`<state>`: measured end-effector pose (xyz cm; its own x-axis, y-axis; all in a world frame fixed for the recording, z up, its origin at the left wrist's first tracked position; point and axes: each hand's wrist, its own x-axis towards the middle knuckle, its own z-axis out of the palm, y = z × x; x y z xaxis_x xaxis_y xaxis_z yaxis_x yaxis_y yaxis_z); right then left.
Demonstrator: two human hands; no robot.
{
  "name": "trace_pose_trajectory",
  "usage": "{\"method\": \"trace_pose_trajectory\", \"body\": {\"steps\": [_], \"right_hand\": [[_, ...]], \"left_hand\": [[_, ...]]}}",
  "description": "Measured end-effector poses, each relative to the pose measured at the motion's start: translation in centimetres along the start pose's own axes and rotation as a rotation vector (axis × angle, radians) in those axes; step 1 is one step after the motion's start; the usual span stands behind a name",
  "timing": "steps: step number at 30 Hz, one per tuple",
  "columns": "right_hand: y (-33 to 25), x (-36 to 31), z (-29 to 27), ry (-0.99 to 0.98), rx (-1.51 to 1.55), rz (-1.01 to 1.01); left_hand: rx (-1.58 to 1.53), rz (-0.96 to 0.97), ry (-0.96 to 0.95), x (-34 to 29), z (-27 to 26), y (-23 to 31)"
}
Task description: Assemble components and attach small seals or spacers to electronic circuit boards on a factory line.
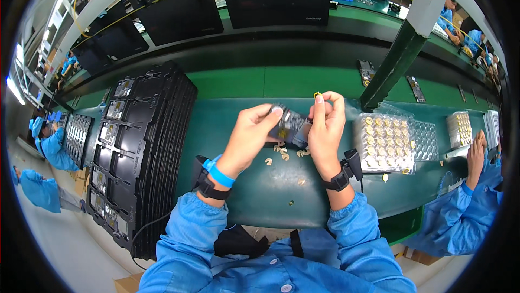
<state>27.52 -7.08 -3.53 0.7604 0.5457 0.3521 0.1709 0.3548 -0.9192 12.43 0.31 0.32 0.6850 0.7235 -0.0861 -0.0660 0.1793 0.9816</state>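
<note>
Two bare hands in blue sleeves meet over a dark green work surface; the left hand has a narrow grip, thumb and fingers closed on one dark, rectangular electronic module, which hangs tilted in the air at the centre, between the hands; it is probably gripped at its left end to leave most of its face open to the other hand.

The right hand pinches one small, bright yellow piece between thumb and forefinger, raised above the module, likely so that the piece stays in view (whether its lower fingers touch the module, I cannot tell).

Counted: roughly eight pale, curved scraps lie loose on the surface, most near the hands; one tall stack of black plastic trays stands at left, its layers too tightly packed to count; at right, one transparent plastic tray of gold discs, about five rows, sits beside one transparent moulded tray, presumably within easy reach of the right hand.
</note>
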Motion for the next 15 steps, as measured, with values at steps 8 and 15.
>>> {"method": "trace_pose_trajectory", "body": {"steps": [8,15], "right_hand": [[-1.2,0.8,-0.8,-0.193,-0.438,-0.102],[-2.5,1.2,-1.0,0.077,-0.602,-0.552]], "left_hand": [[0.376,-0.148,-0.353,0.2,-4.2,1.7],[0.023,-0.091,-0.216,0.4,-5.4,-2.3]]}}
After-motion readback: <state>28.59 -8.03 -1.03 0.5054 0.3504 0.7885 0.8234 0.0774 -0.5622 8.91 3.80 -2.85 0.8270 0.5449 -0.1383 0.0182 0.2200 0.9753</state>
